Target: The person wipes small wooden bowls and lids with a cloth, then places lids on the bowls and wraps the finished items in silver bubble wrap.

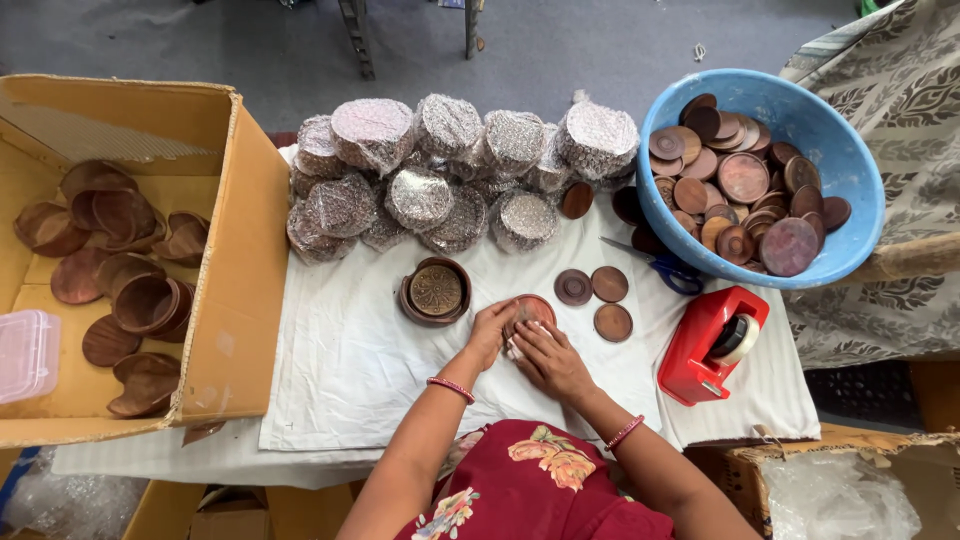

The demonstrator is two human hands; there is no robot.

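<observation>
Copper-brown round lid (530, 308) sits on the white-clothed surface (340, 370), gripped between both hands: left hand (490, 335) fingers curl round its edge, right hand (548, 358) presses beside it. Likely the wrapping step; next calls for tape from the red dispenser (712, 345). Beyond lie wrapped bundles (450, 170).

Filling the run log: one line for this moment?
left hand: holds round brown disc | right hand: on disc | white cloth
</observation>
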